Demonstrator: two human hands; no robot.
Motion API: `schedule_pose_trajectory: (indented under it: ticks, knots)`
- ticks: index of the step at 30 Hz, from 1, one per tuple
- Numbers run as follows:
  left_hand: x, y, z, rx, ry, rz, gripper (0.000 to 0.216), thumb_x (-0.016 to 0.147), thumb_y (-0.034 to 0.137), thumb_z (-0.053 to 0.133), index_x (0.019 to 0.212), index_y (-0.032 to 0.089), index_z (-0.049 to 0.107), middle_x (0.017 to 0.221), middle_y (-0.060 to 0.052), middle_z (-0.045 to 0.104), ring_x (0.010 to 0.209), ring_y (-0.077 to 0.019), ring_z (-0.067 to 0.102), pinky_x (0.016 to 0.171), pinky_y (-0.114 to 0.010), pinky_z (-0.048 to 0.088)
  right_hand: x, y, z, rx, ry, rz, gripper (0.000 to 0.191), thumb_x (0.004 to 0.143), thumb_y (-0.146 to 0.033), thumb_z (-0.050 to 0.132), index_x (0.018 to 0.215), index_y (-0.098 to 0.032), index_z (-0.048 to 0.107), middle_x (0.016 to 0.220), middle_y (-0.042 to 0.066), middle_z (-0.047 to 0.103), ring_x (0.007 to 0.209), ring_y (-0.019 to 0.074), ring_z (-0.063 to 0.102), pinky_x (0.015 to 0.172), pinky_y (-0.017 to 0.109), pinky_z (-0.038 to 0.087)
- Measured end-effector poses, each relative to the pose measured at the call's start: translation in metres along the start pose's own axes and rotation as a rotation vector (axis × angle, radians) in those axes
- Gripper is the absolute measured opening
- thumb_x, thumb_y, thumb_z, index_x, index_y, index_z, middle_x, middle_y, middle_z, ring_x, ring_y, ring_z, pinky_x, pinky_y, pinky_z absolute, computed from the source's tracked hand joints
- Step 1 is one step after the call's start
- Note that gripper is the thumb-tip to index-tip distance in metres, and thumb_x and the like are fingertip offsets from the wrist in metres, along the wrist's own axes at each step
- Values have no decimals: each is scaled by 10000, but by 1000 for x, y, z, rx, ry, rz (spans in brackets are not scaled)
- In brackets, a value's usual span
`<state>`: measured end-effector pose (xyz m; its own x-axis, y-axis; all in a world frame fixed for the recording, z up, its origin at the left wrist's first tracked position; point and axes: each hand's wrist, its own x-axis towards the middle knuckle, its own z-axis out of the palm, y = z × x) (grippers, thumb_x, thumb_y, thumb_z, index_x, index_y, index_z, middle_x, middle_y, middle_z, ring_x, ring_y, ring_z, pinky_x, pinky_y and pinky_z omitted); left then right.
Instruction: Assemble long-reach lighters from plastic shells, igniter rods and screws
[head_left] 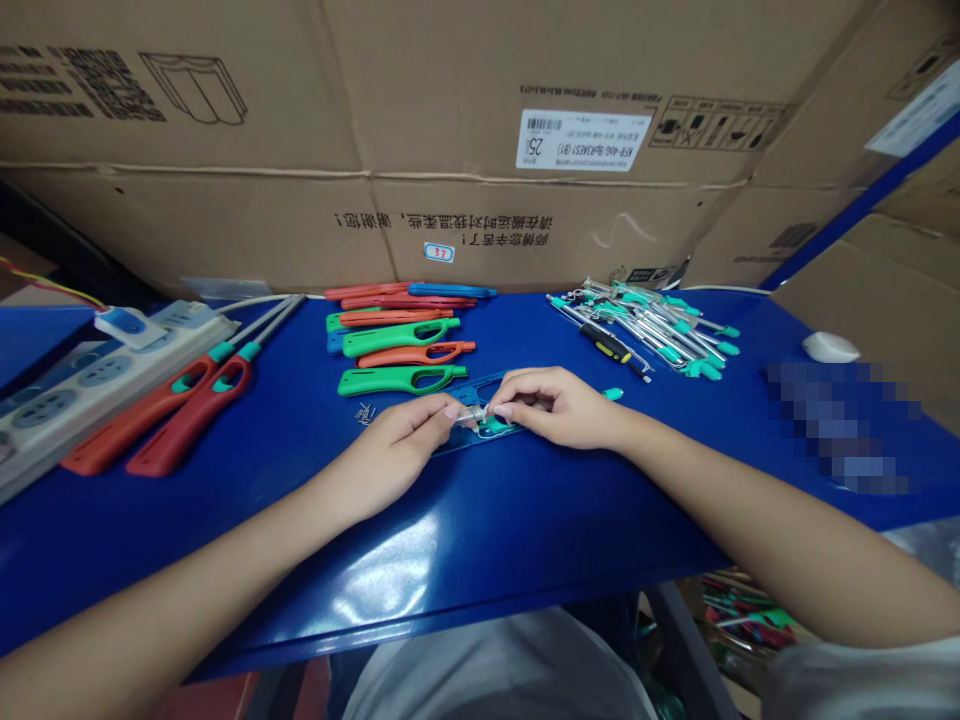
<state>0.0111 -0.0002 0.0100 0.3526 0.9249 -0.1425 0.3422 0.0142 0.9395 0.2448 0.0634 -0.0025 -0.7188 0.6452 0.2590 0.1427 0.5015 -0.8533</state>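
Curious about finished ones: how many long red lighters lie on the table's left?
2. The first lighter lies beside the power strip; the second lighter lies just right of it. None looks hidden.

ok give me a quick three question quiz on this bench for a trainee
1. True or false: the left hand and the right hand both pinch one small clear part over the blue plastic shell.
2. What lies right beside the white power strip? A two red long-nosed lighters; B a pair of scissors; C a roll of tape.
3. Fill in: the pile of metal tubes with teal ends lies on the person's ____ side of the blue table.

Key: 1 true; 2 A; 3 right.
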Motion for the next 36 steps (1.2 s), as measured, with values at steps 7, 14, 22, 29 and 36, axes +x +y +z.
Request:
schedule_pose_trajectory:
  ticks: [7, 14, 22, 29, 36]
  knots:
    - [-1, 4, 1, 98, 13, 21, 342, 966, 498, 456, 838, 198, 560, 640, 62, 354, 543, -122, 303, 503, -253, 246, 0, 1, 3, 43, 17, 61, 201, 935, -301, 638, 895, -120, 715, 811, 36, 653, 655, 101, 531, 588, 224, 416]
    - [1, 8, 7, 100, 78, 47, 343, 949, 479, 449, 753, 207, 520, 658, 49, 375, 592, -133, 332, 562, -263, 285, 0, 1, 8, 105, 80, 144, 221, 905, -344, 656, 873, -130, 703, 749, 16, 633, 579, 84, 471, 530, 216, 368]
    - [0, 11, 11, 59, 80, 39, 343, 935, 477, 456, 734, 204, 512, 642, 47, 365, 589, -130, 327, 552, -257, 282, 0, 0, 11, 94, 100, 178, 232, 873, -365, 695, 845, -135, 701, 743, 21, 645, 580, 84, 489, 516, 210, 368]
    - [2, 9, 8, 44, 66, 33, 368, 952, 486, 463, 718, 205, 499, 612, 52, 400, 543, -118, 316, 527, -251, 278, 3, 0, 5, 277, 71, 260, 321, 848, -454, 739, 861, -140, 675, 585, -42, 578, 415, 55, 450, 385, 190, 339]
    - [1, 10, 7, 91, 68, 1, 424, 990, 476, 446, 673, 206, 524, 492, 62, 366, 468, -118, 310, 489, -262, 242, 6, -1, 2, 371, 63, 312, 384, 801, -497, 786, 803, -132, 667, 529, -48, 594, 357, 44, 443, 314, 168, 313]
